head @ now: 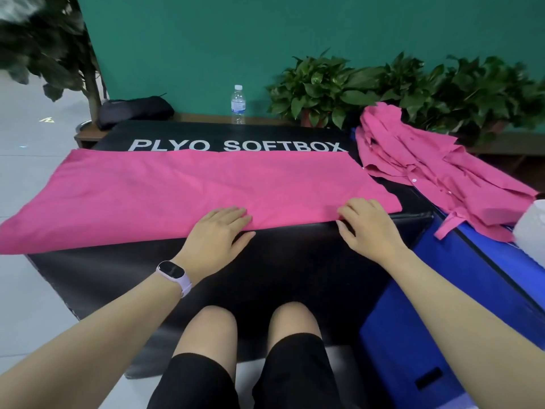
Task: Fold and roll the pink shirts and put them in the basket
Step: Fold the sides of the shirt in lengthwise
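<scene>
A pink shirt (188,187), folded into a long flat band, lies across the black surface (283,261) in the middle of the frame, running from the lower left edge to right of centre and partly covering the white lettering "PLYO SOFTBOX" printed on the top. Its left end hangs over the edge of the surface. Both hands sit at the near edge of this band, toward its right half. The left hand (218,231) lies palm down, fingers straight and close together, their tips pressing on the hem of the fabric, thumb spread on the black top. The right hand (368,225) is just beside the right end of the band, palm down, fingers bent a little, with the tips touching the cloth edge; whether it pinches the fabric cannot be told. The two hands are apart from each other, with a stretch of hem between them.

Both forearms reach in from the bottom corners of the frame, and the left wrist wears a pale band watch (174,276).

A heap of crumpled pink shirts (427,169) lies at the right of the frame, over a blue box (442,335). A water bottle (238,104) and potted plants (383,87) stand along the green wall at the top.
</scene>
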